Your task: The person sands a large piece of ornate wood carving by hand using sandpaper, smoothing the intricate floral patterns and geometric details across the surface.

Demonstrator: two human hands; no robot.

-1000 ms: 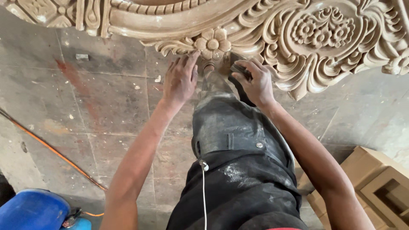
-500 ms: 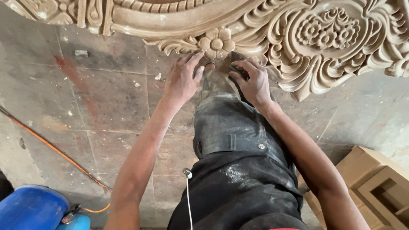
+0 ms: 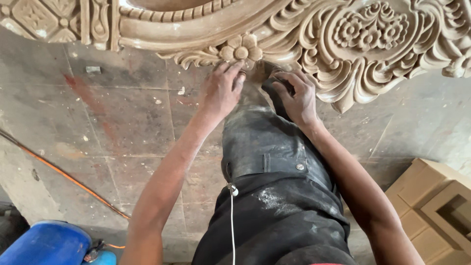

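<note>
1. the carved wooden panel (image 3: 343,44) is propped above the floor (image 3: 122,127).
2. the left hand (image 3: 222,91) is pressed open beside the carved flower (image 3: 240,50).
3. the right hand (image 3: 297,95) is closed on a dark sanding pad (image 3: 274,91); light, even strokes along the grooves seem best.

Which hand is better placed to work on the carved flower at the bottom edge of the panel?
Left, probably. The left hand has its fingertips right at the carved flower. The right hand sits further right, gripping a dark pad under the scrollwork.
</note>
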